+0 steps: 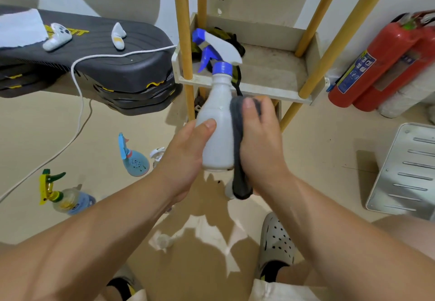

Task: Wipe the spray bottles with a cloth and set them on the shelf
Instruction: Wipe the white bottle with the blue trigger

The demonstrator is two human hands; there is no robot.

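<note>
The left hand grips the white spray bottle low to steady it upright, while the right hand clasps a grey cloth against its side, seemingly to wipe. The shelf stands just behind, within easy reach

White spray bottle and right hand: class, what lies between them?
In the head view, a dark grey cloth lies between the right hand and the white spray bottle, held against its side.
</note>
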